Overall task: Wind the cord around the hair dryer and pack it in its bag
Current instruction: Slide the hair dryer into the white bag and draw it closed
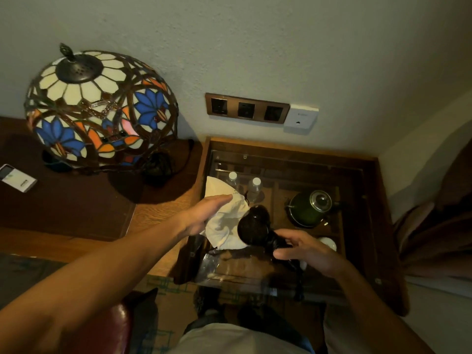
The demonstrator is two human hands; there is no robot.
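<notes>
Head view: right hand (304,247) grips black hair dryer (255,227); left hand (204,213) open, flat on white bag (224,226) beside it.

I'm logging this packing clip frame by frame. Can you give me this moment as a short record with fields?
left hand: flat, open, resting on the white cloth bag
right hand: gripping the black hair dryer by its handle
dryer position: beside the bag, not inside
cord: dark, hard to trace
surface: glass-topped wooden table
nearby: green kettle, stained-glass lamp
</notes>
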